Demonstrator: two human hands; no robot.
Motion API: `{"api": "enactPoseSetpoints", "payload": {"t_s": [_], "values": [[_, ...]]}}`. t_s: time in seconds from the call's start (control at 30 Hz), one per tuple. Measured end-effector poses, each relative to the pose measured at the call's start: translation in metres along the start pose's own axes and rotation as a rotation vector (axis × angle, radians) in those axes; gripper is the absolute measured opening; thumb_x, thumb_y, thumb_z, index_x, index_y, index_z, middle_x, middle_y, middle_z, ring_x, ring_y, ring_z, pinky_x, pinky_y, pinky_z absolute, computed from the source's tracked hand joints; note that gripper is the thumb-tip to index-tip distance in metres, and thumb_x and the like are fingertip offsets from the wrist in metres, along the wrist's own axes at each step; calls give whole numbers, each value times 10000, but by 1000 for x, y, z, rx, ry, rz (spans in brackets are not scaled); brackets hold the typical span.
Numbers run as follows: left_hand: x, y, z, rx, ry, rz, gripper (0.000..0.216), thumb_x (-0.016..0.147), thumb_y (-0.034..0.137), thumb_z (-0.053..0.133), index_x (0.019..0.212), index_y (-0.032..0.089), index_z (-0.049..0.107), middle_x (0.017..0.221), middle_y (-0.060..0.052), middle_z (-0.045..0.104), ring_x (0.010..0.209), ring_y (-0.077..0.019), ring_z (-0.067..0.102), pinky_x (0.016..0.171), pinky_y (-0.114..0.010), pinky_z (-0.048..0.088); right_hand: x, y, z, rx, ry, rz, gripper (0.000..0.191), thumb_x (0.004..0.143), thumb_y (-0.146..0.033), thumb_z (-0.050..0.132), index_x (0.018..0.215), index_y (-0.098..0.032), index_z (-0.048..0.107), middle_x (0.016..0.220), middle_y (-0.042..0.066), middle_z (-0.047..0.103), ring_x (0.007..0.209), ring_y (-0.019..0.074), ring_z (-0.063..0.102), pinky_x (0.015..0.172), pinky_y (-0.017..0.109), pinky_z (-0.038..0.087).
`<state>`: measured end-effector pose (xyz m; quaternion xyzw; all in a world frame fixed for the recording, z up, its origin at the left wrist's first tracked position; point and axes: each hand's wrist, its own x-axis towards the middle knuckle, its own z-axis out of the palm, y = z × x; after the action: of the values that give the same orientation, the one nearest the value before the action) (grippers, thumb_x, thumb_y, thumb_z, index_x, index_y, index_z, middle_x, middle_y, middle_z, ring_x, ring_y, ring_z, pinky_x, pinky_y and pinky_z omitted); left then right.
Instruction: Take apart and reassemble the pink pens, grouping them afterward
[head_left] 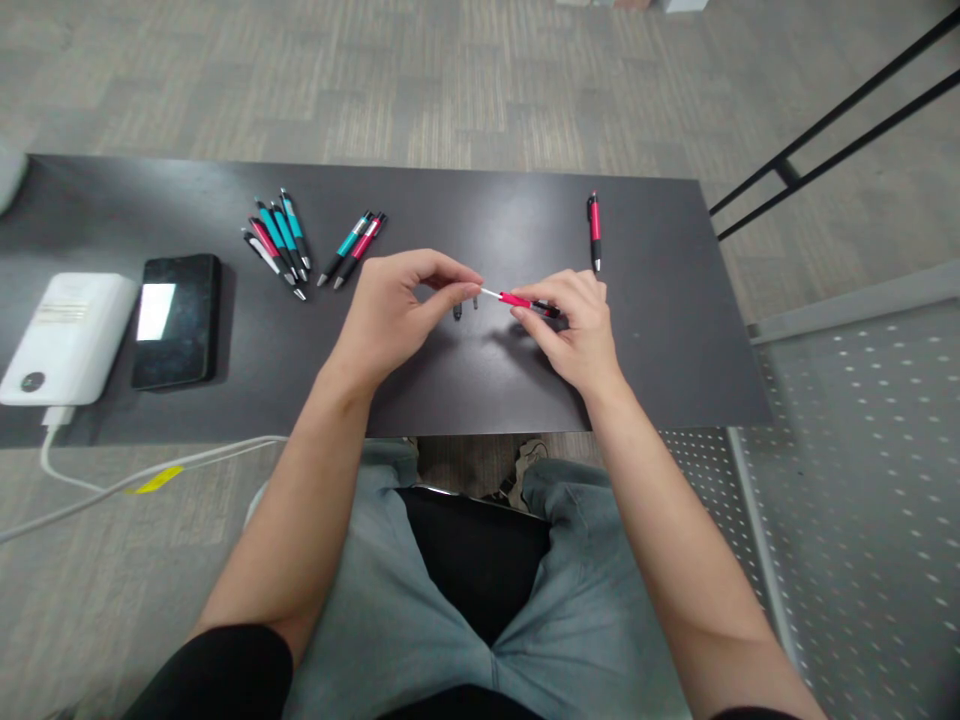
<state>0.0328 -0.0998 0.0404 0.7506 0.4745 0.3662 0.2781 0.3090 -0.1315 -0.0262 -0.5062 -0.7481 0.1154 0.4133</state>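
Left hand (409, 305) is pinching white refill (490, 293), right hand (576, 325) gripping pink barrel (516, 300); dark pen part (457, 312) lying apparently unfitted at barrel's nine o'clock.

Bare forearms (304, 510) angle inward; both hands (394, 310) hold a pinch, the right's outer fingers (592, 286) seemingly curled.
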Motion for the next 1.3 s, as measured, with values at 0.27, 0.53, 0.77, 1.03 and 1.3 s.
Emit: {"api": "enactPoseSetpoints", "payload": {"t_s": [0.27, 0.53, 0.77, 1.03, 1.3], "values": [[0, -2, -1, 10, -34, 1, 100, 1055, 307, 883, 1059, 284, 980, 1092, -38, 979, 1050, -275, 909, 1049, -394, 735, 0, -1, 0, 16, -2, -34, 360, 1236, -668, 752, 1272, -374, 956, 1128, 70, 903, 1047, 324, 714, 1075, 541, 510], [1, -3, -4, 26, -50, 11, 81, 1049, 314, 900, 1026, 290, 973, 1049, -30, 966, 1005, -271, 895, 1014, -385, 719, 0, 1, 0, -3, -24, -3, 350, 1219, -673, 774, 1242, -376, 957, 1169, 75, 916, 1075, 333, 714, 1097, 554, 523], [0, -1, -2, 42, -36, 36, 81, 1050, 294, 893, 1036, 294, 973, 1079, -33, 972, 1028, -276, 906, 1051, -408, 715, -1, 0, 0, 44, 12, -101, 307, 1239, -625, 778, 1273, -383, 963, 1119, 62, 903, 1040, 318, 727, 1038, 539, 500], [-1, 0, 1, 14, -15, 62, 104, 1086, 322, 874, 1043, 285, 961, 1077, -35, 967, 1033, -269, 897, 1055, -406, 717, 0, 2, 0, 21, -37, -28, 421, 1231, -727, 729, 1241, -365, 945, 1159, 75, 936, 1046, 329, 736, 1064, 550, 519], [-2, -11, 11, -207, -77, 153, 380, 1018, 420, 1019, 1350, 261, 923, 1075, -35, 922, 949, -233, 846, 978, -384, 698, 0, 1, 1, 50, -19, -37, 456, 1236, -748, 698, 1252, -353, 925, 1148, 61, 936, 1049, 325, 768, 1067, 534, 558]]}}
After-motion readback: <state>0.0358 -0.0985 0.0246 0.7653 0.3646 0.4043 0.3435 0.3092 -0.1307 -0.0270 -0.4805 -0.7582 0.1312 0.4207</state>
